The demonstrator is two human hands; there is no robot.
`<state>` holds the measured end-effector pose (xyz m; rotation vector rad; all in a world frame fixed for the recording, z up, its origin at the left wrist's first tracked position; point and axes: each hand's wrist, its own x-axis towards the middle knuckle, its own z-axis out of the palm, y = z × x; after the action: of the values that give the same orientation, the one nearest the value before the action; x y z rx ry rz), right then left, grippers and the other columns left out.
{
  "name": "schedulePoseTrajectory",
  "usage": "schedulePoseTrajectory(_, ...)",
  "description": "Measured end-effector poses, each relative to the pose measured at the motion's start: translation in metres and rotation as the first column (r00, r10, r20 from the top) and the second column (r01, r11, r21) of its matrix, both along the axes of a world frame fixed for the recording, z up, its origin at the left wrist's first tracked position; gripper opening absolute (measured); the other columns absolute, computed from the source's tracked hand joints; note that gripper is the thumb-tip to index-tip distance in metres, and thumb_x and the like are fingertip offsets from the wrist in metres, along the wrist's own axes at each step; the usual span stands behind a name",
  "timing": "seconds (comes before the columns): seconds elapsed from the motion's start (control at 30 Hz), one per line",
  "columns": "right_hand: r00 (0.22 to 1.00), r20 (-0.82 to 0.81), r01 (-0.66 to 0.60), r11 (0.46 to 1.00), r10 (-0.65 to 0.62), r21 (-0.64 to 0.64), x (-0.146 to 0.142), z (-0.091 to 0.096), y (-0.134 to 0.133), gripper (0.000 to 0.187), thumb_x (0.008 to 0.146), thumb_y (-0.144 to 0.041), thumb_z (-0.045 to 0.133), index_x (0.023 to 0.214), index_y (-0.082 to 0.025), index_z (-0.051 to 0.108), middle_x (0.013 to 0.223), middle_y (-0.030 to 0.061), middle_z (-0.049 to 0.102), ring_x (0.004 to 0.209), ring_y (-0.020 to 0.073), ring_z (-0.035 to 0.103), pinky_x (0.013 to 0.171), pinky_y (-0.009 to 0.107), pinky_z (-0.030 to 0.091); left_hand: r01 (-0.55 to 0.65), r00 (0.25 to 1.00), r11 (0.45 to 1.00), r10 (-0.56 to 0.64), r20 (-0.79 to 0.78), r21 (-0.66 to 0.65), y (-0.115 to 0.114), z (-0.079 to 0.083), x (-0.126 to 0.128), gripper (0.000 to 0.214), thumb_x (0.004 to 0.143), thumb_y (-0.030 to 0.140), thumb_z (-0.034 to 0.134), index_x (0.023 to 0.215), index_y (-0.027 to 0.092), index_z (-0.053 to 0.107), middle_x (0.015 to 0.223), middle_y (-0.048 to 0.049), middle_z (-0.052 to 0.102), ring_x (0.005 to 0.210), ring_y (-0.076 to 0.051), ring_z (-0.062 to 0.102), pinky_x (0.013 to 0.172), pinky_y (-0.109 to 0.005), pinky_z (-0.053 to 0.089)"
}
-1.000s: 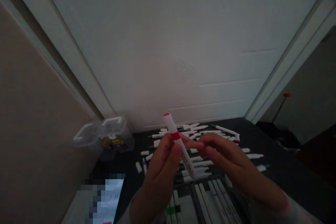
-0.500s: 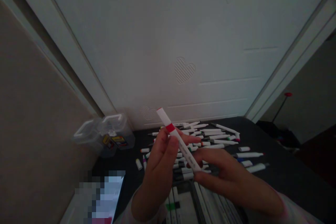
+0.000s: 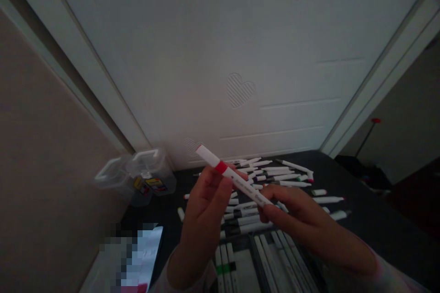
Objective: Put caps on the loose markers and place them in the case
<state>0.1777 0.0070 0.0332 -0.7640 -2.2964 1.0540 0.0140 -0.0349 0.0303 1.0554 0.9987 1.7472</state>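
Note:
A white marker (image 3: 242, 184) with a red band and a cap on its upper end is held up in front of me, slanting from upper left to lower right. My left hand (image 3: 209, 206) pinches it just below the red band. At its lower right end, the thumb and fingers of my right hand (image 3: 302, 219) grip the barrel. Beneath my hands, a tray (image 3: 252, 256) with dividers holds several white markers (image 3: 280, 261) lying side by side; some of these carry a green or black band.
Many loose markers (image 3: 288, 177) and caps (image 3: 319, 192) lie across the dark table (image 3: 371, 233). Two clear plastic boxes (image 3: 151, 169) stand at the back left. A phone-like lit screen (image 3: 146, 256), partly blurred, is at the front left. A white panel with hearts (image 3: 239, 90) rises behind the table.
The marker has tilted flatter, its capped end moving left and its lower end rising slightly to the right. Both hands stay on it, and more of the tray shows.

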Motion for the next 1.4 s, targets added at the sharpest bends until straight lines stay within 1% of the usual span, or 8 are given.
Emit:
schedulePoseTrajectory(0.13,0.999,-0.044,-0.02,0.999,0.018,-0.043,0.001,0.002,0.002,0.028,0.089,-0.037,0.039,0.075,-0.018,0.051,0.071,-0.0003,0.052,0.069,0.0112,0.049,0.063,0.022,0.038,-0.11,0.992,0.994,0.11,0.055,-0.013,0.001,0.002,-0.007,0.033,0.076,0.04,0.059,0.105,0.024,0.058,0.081,0.0005,0.067,0.074,-0.013,0.059,0.07,-0.025,0.047)
schedulePoseTrajectory(0.3,0.999,-0.037,-0.036,0.999,0.035,-0.038,0.003,0.002,0.002,0.027,0.09,-0.036,0.039,0.074,-0.018,0.05,0.07,-0.0005,0.05,0.068,0.011,0.048,0.062,0.021,0.037,-0.236,0.968,0.963,0.222,0.112,0.129,0.0,0.013,-0.014,0.031,0.075,0.041,0.06,0.103,0.03,0.06,0.077,0.0035,0.068,0.068,-0.01,0.06,0.065,-0.022,0.049)
schedulePoseTrajectory(0.47,0.999,-0.016,-0.05,0.999,0.05,-0.008,0.003,0.003,0.002,0.025,0.09,-0.035,0.04,0.076,-0.018,0.052,0.07,-0.0004,0.051,0.067,0.0106,0.048,0.062,0.021,0.037,-0.346,0.938,0.922,0.34,0.065,0.173,-0.003,0.015,-0.012,0.028,0.075,0.032,0.06,0.104,0.032,0.061,0.079,0.0043,0.068,0.071,-0.011,0.06,0.065,-0.021,0.049)
schedulePoseTrajectory(0.7,0.997,-0.056,-0.051,0.998,0.049,-0.038,0.005,0.005,0.003,0.025,0.089,-0.035,0.041,0.076,-0.018,0.053,0.071,-0.0004,0.052,0.068,0.0104,0.049,0.062,0.02,0.038,-0.331,0.94,0.916,0.341,-0.004,0.228,-0.004,0.01,-0.01,0.028,0.076,0.025,0.059,0.103,0.029,0.063,0.077,0.0031,0.066,0.072,-0.01,0.059,0.068,-0.021,0.049)
schedulePoseTrajectory(0.87,0.994,-0.112,-0.02,0.995,0.009,-0.098,0.008,0.002,0.004,0.026,0.089,-0.037,0.04,0.075,-0.018,0.052,0.07,-0.0001,0.05,0.067,0.0112,0.049,0.061,0.021,0.038,-0.392,0.917,0.893,0.399,0.012,0.221,-0.003,0.01,-0.012,0.022,0.077,0.025,0.058,0.098,0.028,0.065,0.075,0.0041,0.064,0.071,-0.009,0.056,0.072,-0.021,0.048)
schedulePoseTrajectory(1.03,0.98,-0.192,-0.069,0.991,0.045,-0.119,0.012,-0.003,0.006,0.027,0.089,-0.037,0.039,0.075,-0.018,0.052,0.069,0.0003,0.049,0.066,0.0117,0.048,0.061,0.022,0.037,-0.486,0.871,0.845,0.49,0.039,0.223,-0.002,0.01,-0.014,0.013,0.077,0.027,0.059,0.087,0.027,0.068,0.075,0.0053,0.064,0.067,-0.007,0.056,0.066,-0.017,0.047)
schedulePoseTrajectory(1.27,0.955,-0.281,-0.141,0.979,0.096,-0.144,0.014,-0.005,0.006,0.032,0.087,-0.046,0.04,0.076,-0.019,0.053,0.066,0.0002,0.047,0.063,0.0128,0.045,0.058,0.024,0.036,-0.512,0.858,0.829,0.505,0.092,0.227,0.0,0.011,-0.014,0.005,0.072,0.027,0.064,0.076,0.024,0.067,0.07,0.0064,0.062,0.064,-0.005,0.055,0.062,-0.014,0.047)
schedulePoseTrajectory(1.4,0.95,-0.296,-0.144,0.98,0.098,-0.14,0.014,-0.004,0.005,0.034,0.085,-0.048,0.04,0.075,-0.019,0.053,0.065,0.0004,0.047,0.064,0.0138,0.047,0.059,0.025,0.036,-0.512,0.859,0.834,0.505,0.091,0.206,-0.001,0.012,-0.015,0.006,0.07,0.029,0.065,0.074,0.023,0.065,0.064,0.0058,0.061,0.058,-0.007,0.054,0.058,-0.017,0.047)
